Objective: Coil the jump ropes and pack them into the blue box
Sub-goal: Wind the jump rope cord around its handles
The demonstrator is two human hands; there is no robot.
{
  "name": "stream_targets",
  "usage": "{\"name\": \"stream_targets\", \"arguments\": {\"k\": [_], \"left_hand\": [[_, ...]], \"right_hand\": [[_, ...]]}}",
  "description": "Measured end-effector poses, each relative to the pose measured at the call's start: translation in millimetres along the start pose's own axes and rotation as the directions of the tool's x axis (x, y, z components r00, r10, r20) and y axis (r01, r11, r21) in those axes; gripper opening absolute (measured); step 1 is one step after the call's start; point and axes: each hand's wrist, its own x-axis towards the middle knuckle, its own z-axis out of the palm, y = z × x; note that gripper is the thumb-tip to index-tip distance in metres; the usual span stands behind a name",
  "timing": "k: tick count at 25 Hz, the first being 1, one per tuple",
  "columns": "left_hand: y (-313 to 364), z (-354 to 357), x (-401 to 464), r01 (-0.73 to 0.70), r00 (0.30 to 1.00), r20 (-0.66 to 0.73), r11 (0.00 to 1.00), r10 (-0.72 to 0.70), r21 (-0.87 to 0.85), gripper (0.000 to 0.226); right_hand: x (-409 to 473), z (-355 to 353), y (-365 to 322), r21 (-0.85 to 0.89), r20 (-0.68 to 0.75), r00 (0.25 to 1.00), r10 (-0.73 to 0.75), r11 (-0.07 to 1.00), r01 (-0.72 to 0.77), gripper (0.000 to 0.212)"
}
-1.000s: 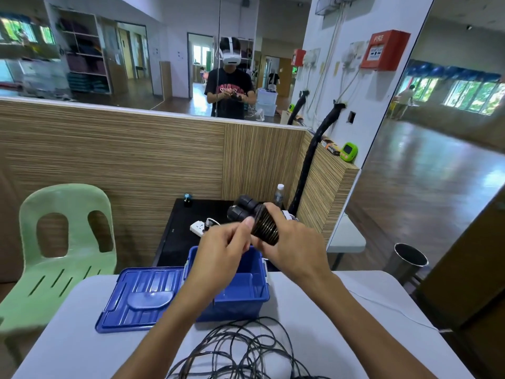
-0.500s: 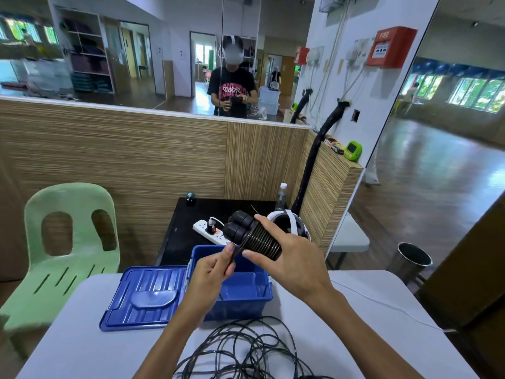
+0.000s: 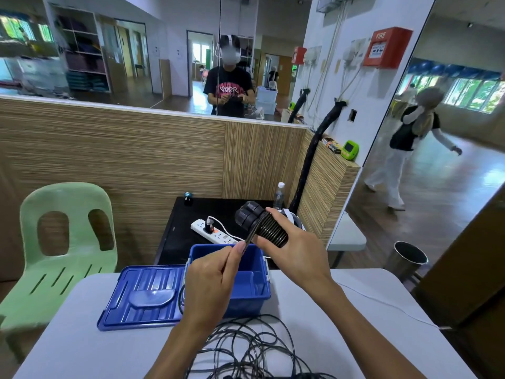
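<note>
One tabletop [image 3: 314,324] carries one open blue box [image 3: 232,294], its single lid [image 3: 142,296] flat at its left, and one loose tangle of cord [image 3: 246,348] in front of it nearest the person; I cannot tell how many ropes are in that tangle. Above the box, the right hand [image 3: 295,255] curls its fingers round two black handles [image 3: 259,225] held together, their long axis slanting up and away to the left. The left hand [image 3: 210,283] sits just below and left of them, nearer the box, pinching the cord [image 3: 252,236] that runs up to the windings, so the next wrap looks set to go around that axis.
</note>
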Motion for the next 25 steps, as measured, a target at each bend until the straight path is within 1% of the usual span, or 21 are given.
{"name": "stream_targets", "arguments": {"k": [1,3,4,5,7,9,11,12,14,16,17,18,19,20,21,22,23,24,25], "left_hand": [[3.9,-2.1,0.8,-0.012,1.0,-0.016,0.999,0.013,0.038,0.041],[6.7,-5.1,1.0,0.008,1.0,-0.027,1.0,-0.007,0.024,0.043],[5.2,-5.3,0.3,0.063,0.998,-0.021,0.997,-0.064,-0.034,0.045],[2.4,-5.3,-1.4,0.148,0.989,0.0,0.98,-0.15,-0.134,0.046],[-6.8,-3.9,-2.6,0.323,0.946,0.086,0.887,-0.313,-0.331,0.048],[-16.6,-0.5,-2.7,0.397,0.918,0.179,0.801,-0.355,-0.448,0.05],[-28.7,5.6,1.6,0.453,0.892,0.258,0.729,-0.372,-0.514,0.05],[-35.6,9.6,4.5,0.482,0.876,0.297,0.712,-0.38,-0.511,0.05],[-45.2,12.4,14.0,0.494,0.864,0.361,0.728,-0.35,-0.475,0.047],[-51.9,10.6,30.2,0.48,0.845,0.459,0.767,-0.275,-0.425,0.027],[-56.4,7.8,41.4,0.465,0.816,0.526,0.812,-0.24,-0.351,0.018],[-59.6,3.8,52.2,0.441,0.767,0.615,0.845,-0.181,-0.303,0.014],[-59.3,-1.4,63.6,0.417,0.7,0.702,0.873,-0.131,-0.252,0.011],[-56.4,-5.5,74.2,0.423,0.623,0.776,0.877,-0.099,-0.228,0.013],[-50.6,-9.6,84.3,0.394,0.552,0.828,0.907,-0.102,-0.15,0.022],[-48.3,-10.1,94.3,0.244,0.526,0.846,0.968,-0.083,-0.056,0.035],[-41.8,-11.9,103.2,-0.036,0.528,0.847,0.995,-0.062,0.095,0.044],[-35.3,-12.5,110.4,-0.29,0.518,0.854,0.93,-0.046,0.225,0.049],[-27.8,-13.5,114.2,-0.452,0.499,0.864,0.832,-0.061,0.32,0.053]], "right_hand": [[1.5,2.1,-1.2,-0.001,0.016,1.0,0.002,1.0,-0.002,0.076],[3.0,3.1,-3.3,0.002,0.034,0.999,0.002,1.0,-0.002,0.073],[3.7,2.6,-3.7,0.016,0.036,0.999,-0.004,1.0,0.004,0.072],[2.8,2.1,-4.0,0.037,0.042,0.999,-0.017,0.999,0.016,0.071],[-1.8,2.4,-5.3,0.079,0.052,0.997,-0.057,0.995,0.053,0.073],[-8.1,2.0,-6.3,0.15,0.064,0.994,-0.085,0.986,0.075,0.073],[-11.5,-1.8,-7.3,0.238,0.094,0.989,-0.111,0.968,0.086,0.07],[-13.0,-4.7,-7.5,0.271,0.121,0.983,-0.136,0.958,0.099,0.068],[-16.0,-10.2,-7.0,0.283,0.18,0.958,-0.222,0.945,0.166,0.066],[-19.1,-13.8,-4.7,0.273,0.222,0.932,-0.287,0.936,0.223,0.067],[-19.9,-15.0,-2.6,0.271,0.242,0.92,-0.307,0.932,0.24,0.068],[-20.4,-16.7,-0.8,0.264,0.262,0.907,-0.329,0.929,0.26,0.069],[-21.0,-18.8,0.5,0.247,0.282,0.892,-0.353,0.925,0.288,0.07],[-21.5,-20.1,1.1,0.223,0.298,0.876,-0.38,0.92,0.323,0.071],[-22.3,-20.7,0.9,0.185,0.309,0.86,-0.406,0.913,0.364,0.072],[-23.4,-20.0,-0.2,0.133,0.316,0.844,-0.433,0.901,0.413,0.072],[-24.9,-17.3,-1.9,0.066,0.323,0.829,-0.456,0.885,0.461,0.073],[-26.7,-13.0,-3.9,-0.006,0.336,0.816,-0.47,0.866,0.501,0.074],[-28.2,-8.5,-5.7,-0.068,0.354,0.805,-0.476,0.845,0.53,0.075]]}}
